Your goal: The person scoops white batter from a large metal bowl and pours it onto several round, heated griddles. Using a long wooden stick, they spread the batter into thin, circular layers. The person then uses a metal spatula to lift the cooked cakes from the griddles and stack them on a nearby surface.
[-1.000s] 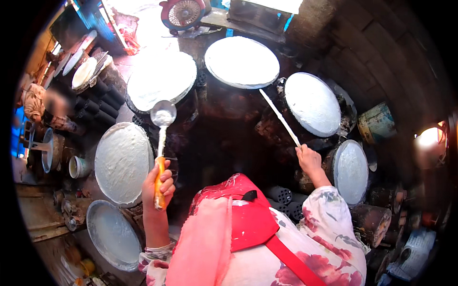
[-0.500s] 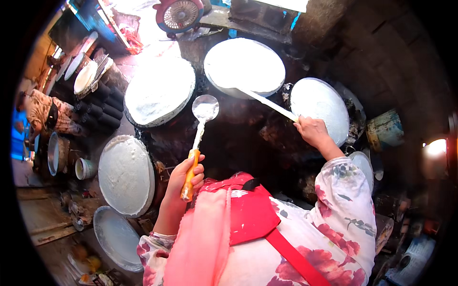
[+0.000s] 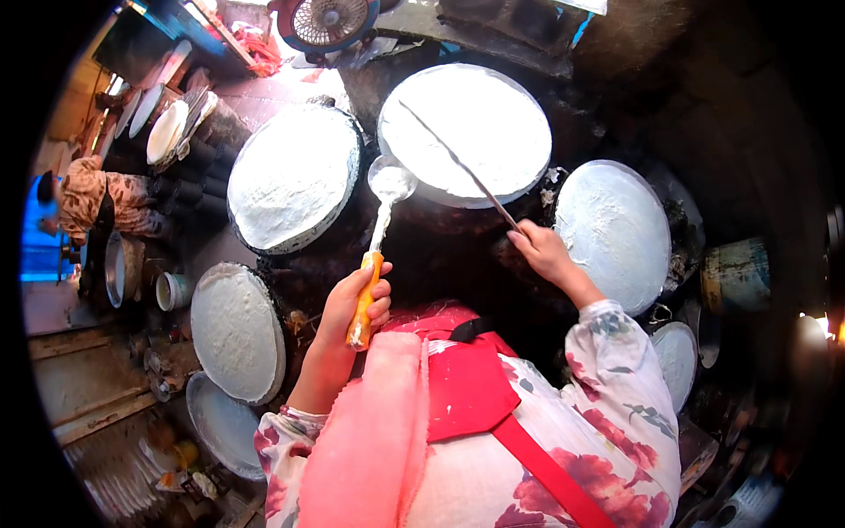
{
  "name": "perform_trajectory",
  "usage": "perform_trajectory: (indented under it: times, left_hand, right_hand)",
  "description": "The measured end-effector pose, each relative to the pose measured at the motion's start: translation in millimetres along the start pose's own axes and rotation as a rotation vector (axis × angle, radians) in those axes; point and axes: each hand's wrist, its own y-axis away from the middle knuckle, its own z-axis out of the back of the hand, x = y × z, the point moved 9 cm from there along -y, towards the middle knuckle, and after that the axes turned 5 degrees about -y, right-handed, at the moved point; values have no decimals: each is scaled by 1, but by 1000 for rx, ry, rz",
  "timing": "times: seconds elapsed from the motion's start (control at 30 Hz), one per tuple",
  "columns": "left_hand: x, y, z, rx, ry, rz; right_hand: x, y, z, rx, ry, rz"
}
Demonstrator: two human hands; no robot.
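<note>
My left hand [image 3: 352,308] is closed round the yellow handle of a metal ladle [image 3: 392,180], whose bowl is coated with white paste and sits by the near left rim of the top middle round pan [image 3: 475,110]. My right hand [image 3: 546,255] grips a long thin stick [image 3: 466,172], which lies slanting across that pan's white surface. Other round pans covered in white stand at the upper left [image 3: 290,176], right [image 3: 616,233], left [image 3: 236,330] and lower right [image 3: 678,361].
A fan [image 3: 326,19] stands at the top. Dark cylinders [image 3: 198,189] are stacked at the left, near a person [image 3: 114,202] and small white buckets [image 3: 173,290]. A shallow basin [image 3: 220,422] is at the lower left, a worn bucket [image 3: 739,273] at the right.
The stick has swung up and left to lie across the top middle pan. The ladle has moved right and up toward that pan. The view has shifted somewhat.
</note>
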Motion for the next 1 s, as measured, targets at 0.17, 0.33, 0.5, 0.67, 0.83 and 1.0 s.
perform_trajectory:
  times: [0.17,0.33,0.5,0.67,0.83,1.0]
  left_hand:
    - [-7,-9,-7,-1,49,-2]
    - [-9,-8,-9,24,93,-11]
    - [-8,7,7,-44,95,-45]
    - [-6,36,36,-71,110,-87]
    - [-17,63,47,-5,54,-85]
    - [-10,61,53,203,-35,47]
  right_hand:
    - [67,-89,-19,-107,345,217]
    - [93,-151,-67,-65,332,365]
    - [91,-171,3,-317,95,392]
    - [90,-151,133,-659,-94,358]
    - [110,-33,223,-1054,356,611]
    - [69,134,280,-1259,-371,14]
